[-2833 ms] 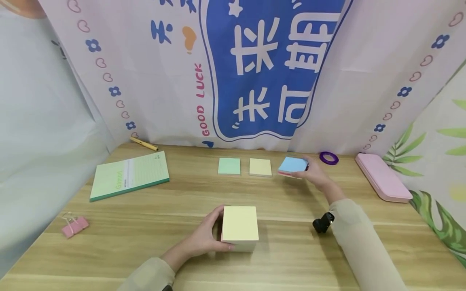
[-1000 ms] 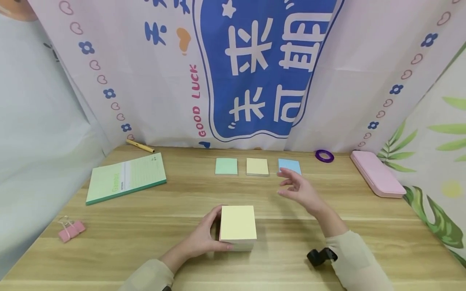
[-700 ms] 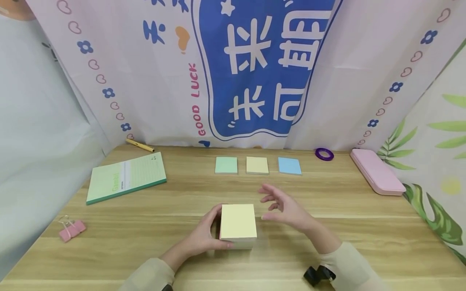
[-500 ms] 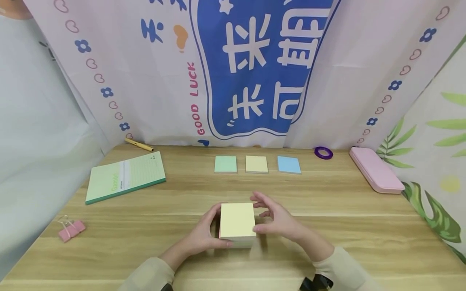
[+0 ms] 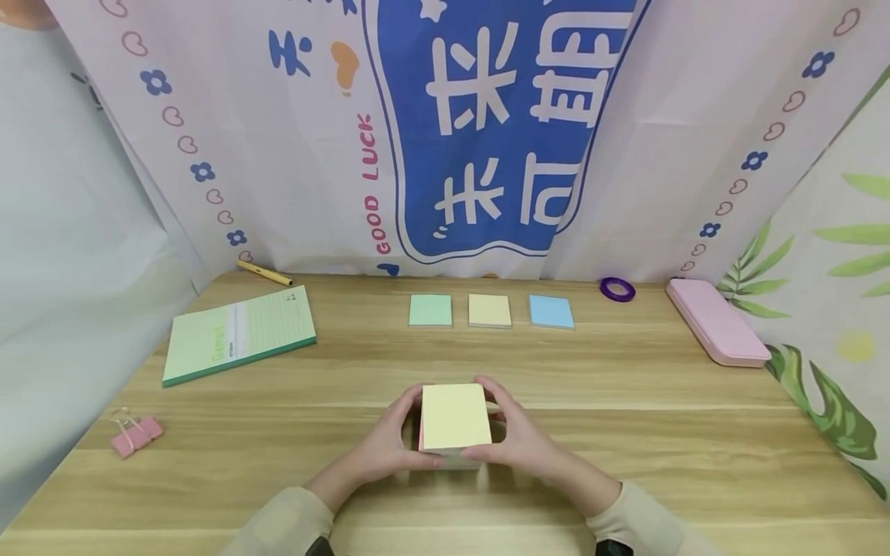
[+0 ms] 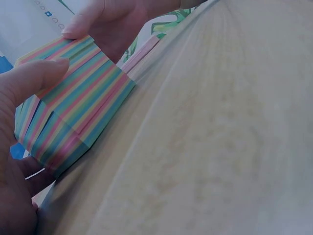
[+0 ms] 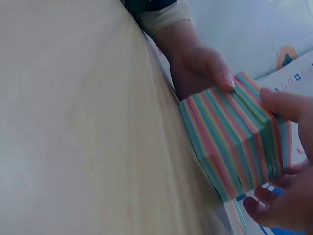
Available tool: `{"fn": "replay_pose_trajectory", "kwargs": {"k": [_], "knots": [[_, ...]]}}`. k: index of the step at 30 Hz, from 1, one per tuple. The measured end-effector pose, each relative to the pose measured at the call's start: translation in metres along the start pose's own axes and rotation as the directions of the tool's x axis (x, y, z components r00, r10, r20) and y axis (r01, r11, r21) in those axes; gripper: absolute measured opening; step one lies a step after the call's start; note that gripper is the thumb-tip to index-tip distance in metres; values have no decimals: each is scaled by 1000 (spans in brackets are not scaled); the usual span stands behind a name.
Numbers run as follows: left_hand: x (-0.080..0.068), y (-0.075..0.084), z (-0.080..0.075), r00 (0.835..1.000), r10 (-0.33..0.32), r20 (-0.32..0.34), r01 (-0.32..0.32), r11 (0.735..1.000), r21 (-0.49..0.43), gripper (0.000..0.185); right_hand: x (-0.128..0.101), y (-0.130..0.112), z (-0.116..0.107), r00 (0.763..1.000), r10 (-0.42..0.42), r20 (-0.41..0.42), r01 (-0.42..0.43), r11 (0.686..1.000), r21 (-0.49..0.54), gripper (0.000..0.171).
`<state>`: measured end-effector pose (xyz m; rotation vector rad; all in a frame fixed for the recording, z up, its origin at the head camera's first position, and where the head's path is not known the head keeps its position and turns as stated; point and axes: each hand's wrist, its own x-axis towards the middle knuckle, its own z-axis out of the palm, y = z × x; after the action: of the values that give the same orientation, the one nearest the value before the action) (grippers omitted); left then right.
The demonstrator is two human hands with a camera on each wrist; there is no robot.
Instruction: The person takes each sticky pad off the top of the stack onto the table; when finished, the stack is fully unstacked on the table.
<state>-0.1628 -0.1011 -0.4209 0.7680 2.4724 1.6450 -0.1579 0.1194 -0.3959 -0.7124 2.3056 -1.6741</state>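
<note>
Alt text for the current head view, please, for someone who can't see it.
A person's left hand and right hand grip a paper note block, yellow on top, at a wooden table. Behind the block, a green pad, yellow pad and blue pad form a row. A notebook, pen and binder clip lie left; a purple ring and pink case, right.

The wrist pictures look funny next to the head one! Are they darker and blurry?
Head view: bright and fairly sharp, with clear wood grain on the table; left wrist view: dimmer and bluish, the grain smeary, though stripes on the paper block show; right wrist view: dim too, the table pale and hazy, with a soft shadow beside the block.
</note>
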Motion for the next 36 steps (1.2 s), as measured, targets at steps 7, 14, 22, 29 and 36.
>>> {"fn": "replay_pose_trajectory", "kwargs": {"k": [7, 14, 22, 29, 36], "knots": [[-1, 0, 0, 999, -34, 0, 34, 999, 18, 94, 4, 4, -15, 997, -51, 64, 49, 998, 41, 85], [-1, -1, -1, 999, -32, 1, 32, 999, 16, 98, 4, -3, -19, 993, -45, 110, 41, 999, 33, 92], [0, -2, 0, 1000, -15, -2, 15, 1000, 19, 96, 2, -25, -14, 999, 17, 32, -17, 1000, 20, 89], [0, -1, 0, 1000, -18, -6, 18, 1000, 24, 94, 3, -9, -30, 1000, -17, 24, 16, 1000, 23, 89], [0, -2, -1, 1000, -21, -5, 21, 1000, -5, 95, 5, 5, -45, 998, -38, 47, 24, 967, 255, 88]]}}
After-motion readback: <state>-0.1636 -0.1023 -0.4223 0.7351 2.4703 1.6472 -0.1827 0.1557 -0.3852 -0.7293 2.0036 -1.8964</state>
